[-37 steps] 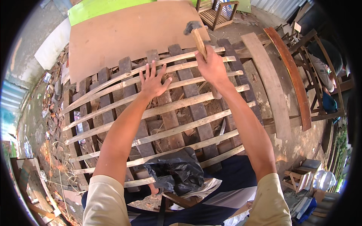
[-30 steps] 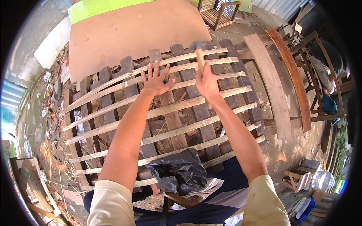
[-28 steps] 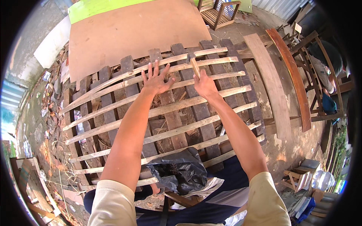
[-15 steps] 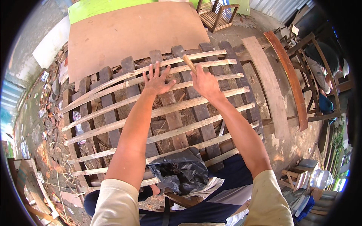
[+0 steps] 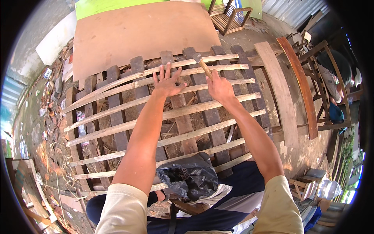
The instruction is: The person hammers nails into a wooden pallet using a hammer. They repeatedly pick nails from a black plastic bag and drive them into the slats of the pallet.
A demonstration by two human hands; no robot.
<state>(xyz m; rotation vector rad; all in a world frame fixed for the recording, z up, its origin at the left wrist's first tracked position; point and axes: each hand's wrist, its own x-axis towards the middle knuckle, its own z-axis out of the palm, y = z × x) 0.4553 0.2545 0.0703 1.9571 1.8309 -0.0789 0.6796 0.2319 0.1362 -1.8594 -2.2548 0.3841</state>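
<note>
My right hand (image 5: pixel 221 89) is wrapped round the wooden handle of a hammer (image 5: pixel 205 69). The hammer's head is at the far pale slats, near the end of a dark plank (image 5: pixel 202 94). Fingers spread, my left hand (image 5: pixel 168 83) rests on the slats just left of the hammer. Long thin pale wooden slats (image 5: pixel 175 112) lie across several dark planks, making a grid. I cannot tell whether a nail is under the hammer. A black plastic bag (image 5: pixel 188 177) with small dark contents sits at the near edge, by my lap.
Beyond the grid lies a large brown board (image 5: pixel 146 37). A slatted wooden chair frame (image 5: pixel 230 19) stands at the far right. Two long boards, one pale (image 5: pixel 277 91) and one reddish (image 5: pixel 299 84), lie to the right. Another person (image 5: pixel 331 74) is at the right edge. Litter covers the ground at left.
The whole view has shifted slightly. My right hand and the hammer have moved a little to the right along the slat; my left hand stays spread on the slats.
</note>
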